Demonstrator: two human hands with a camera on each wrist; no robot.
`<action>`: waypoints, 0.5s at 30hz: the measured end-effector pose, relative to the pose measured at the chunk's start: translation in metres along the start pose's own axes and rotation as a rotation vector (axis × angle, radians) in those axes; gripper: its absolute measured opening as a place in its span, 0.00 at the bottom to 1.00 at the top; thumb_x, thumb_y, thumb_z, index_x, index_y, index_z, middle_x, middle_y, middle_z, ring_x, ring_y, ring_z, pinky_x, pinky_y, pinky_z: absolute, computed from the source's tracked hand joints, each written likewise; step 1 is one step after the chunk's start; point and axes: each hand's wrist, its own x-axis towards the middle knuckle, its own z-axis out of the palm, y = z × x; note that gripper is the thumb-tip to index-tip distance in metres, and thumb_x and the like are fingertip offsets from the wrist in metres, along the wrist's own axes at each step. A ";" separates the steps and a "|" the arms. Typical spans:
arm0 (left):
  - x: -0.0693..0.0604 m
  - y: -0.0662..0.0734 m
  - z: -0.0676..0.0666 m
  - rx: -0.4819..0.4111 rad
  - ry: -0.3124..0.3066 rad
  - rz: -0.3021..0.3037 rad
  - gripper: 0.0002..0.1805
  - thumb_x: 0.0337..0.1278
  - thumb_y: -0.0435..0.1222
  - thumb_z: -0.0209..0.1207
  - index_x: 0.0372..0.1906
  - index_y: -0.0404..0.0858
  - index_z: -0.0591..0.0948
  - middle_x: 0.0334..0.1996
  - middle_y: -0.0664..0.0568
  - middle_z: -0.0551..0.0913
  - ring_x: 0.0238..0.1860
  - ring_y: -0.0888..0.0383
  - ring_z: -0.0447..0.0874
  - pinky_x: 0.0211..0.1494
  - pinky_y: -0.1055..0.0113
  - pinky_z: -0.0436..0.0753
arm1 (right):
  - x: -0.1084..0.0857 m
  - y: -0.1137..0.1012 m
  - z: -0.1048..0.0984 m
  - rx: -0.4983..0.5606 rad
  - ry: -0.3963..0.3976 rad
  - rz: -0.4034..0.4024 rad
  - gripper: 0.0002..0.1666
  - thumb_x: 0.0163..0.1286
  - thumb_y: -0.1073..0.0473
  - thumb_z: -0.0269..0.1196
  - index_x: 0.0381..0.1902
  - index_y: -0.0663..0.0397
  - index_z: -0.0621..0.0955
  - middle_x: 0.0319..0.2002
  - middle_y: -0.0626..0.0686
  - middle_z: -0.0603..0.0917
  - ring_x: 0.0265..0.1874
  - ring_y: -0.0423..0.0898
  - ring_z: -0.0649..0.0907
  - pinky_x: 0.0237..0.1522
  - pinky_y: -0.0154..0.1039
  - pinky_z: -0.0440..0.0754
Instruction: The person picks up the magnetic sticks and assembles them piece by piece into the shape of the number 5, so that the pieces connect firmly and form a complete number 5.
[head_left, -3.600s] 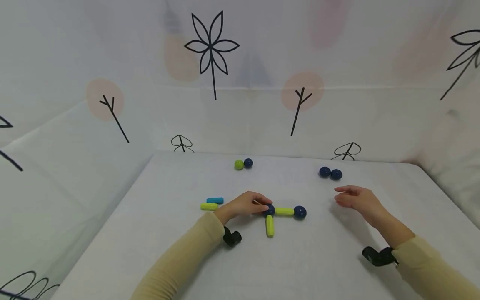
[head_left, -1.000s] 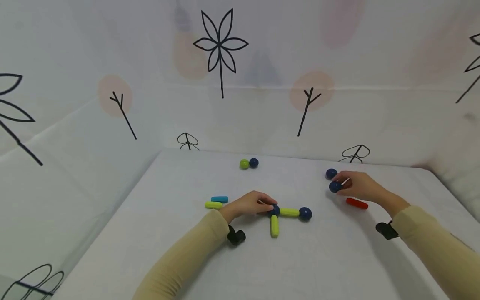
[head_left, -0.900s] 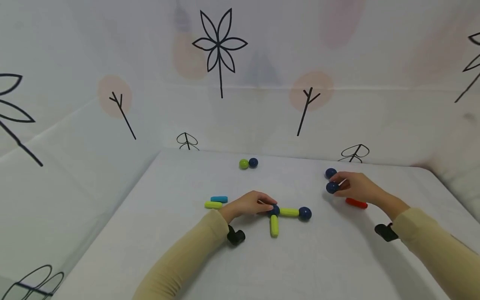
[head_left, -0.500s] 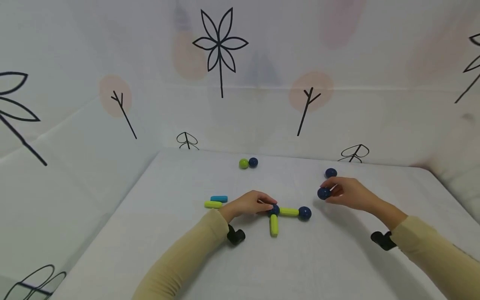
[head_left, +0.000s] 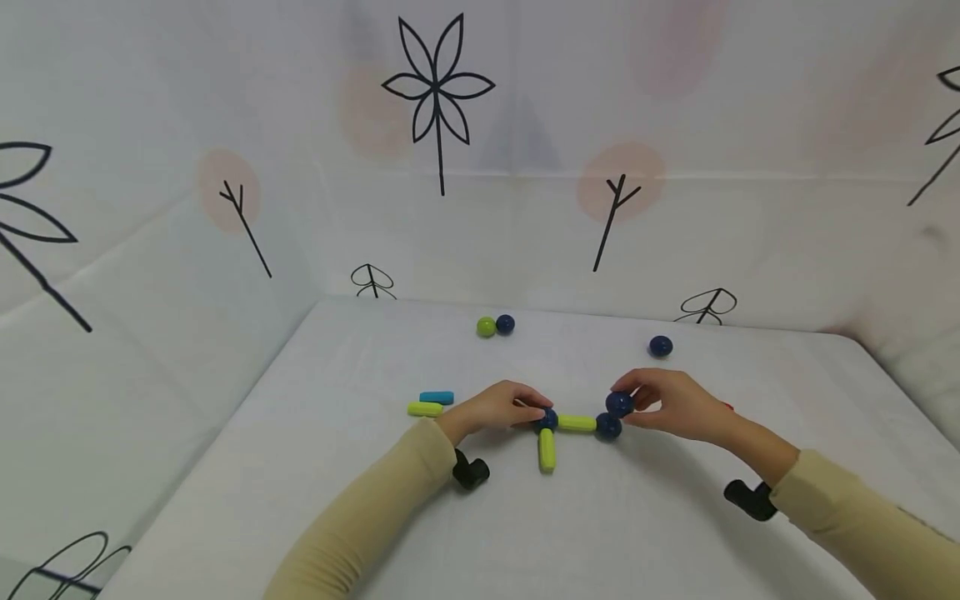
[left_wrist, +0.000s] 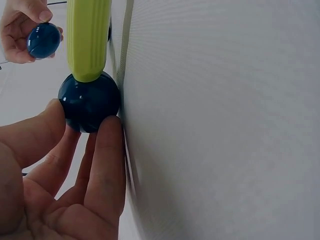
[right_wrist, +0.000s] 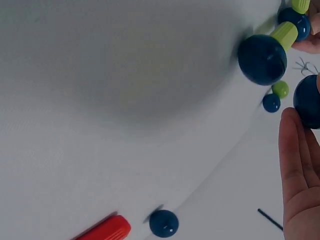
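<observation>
In the head view my left hand (head_left: 495, 407) pinches the dark blue corner ball (head_left: 547, 418). A yellow-green rod (head_left: 577, 423) runs right from that ball to another blue ball (head_left: 608, 426), and a second yellow-green rod (head_left: 547, 451) points toward the table's front. My right hand (head_left: 678, 406) holds a loose blue ball (head_left: 619, 404) between thumb and fingers, just behind the right end ball. The right wrist view shows this held ball (right_wrist: 308, 102) apart from the end ball (right_wrist: 262, 59). The left wrist view shows thumb and fingers around the corner ball (left_wrist: 90, 102).
A green ball (head_left: 486, 327) and a blue ball (head_left: 506, 324) sit at the back, with another blue ball (head_left: 661, 346) at back right. Left of my left hand lie a blue rod (head_left: 437, 397) and a yellow-green rod (head_left: 425, 409). A red rod (right_wrist: 107, 229) is mostly hidden behind my right hand.
My right hand has taken one ball from the back right pair and carried it left and forward to beside the end ball. A red rod has appeared near that hand. My left hand stays on the corner ball.
</observation>
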 end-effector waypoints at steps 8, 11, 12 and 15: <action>0.000 0.001 0.000 -0.002 -0.002 0.010 0.14 0.62 0.39 0.57 0.51 0.46 0.81 0.46 0.58 0.81 0.46 0.64 0.76 0.47 0.70 0.74 | 0.002 -0.019 0.013 0.057 -0.051 -0.038 0.19 0.57 0.60 0.69 0.47 0.54 0.79 0.41 0.48 0.81 0.35 0.41 0.80 0.38 0.45 0.81; 0.000 0.000 -0.001 -0.002 -0.003 0.012 0.14 0.62 0.39 0.57 0.51 0.45 0.81 0.46 0.58 0.81 0.45 0.64 0.76 0.47 0.70 0.74 | 0.002 -0.025 0.019 0.071 -0.063 -0.080 0.19 0.57 0.60 0.69 0.47 0.54 0.79 0.42 0.48 0.82 0.35 0.40 0.81 0.38 0.44 0.81; 0.000 0.000 -0.001 0.001 -0.004 0.013 0.14 0.62 0.39 0.57 0.51 0.45 0.81 0.46 0.59 0.81 0.45 0.64 0.76 0.47 0.70 0.74 | 0.002 -0.027 0.021 0.075 -0.068 -0.091 0.19 0.57 0.60 0.69 0.47 0.53 0.79 0.42 0.47 0.82 0.35 0.40 0.81 0.38 0.43 0.81; -0.001 0.000 -0.001 0.001 -0.006 0.015 0.14 0.63 0.39 0.57 0.52 0.45 0.81 0.46 0.59 0.81 0.45 0.65 0.75 0.48 0.70 0.74 | 0.002 -0.032 0.028 0.092 -0.084 -0.118 0.19 0.56 0.60 0.69 0.47 0.53 0.78 0.40 0.46 0.82 0.35 0.40 0.80 0.38 0.40 0.81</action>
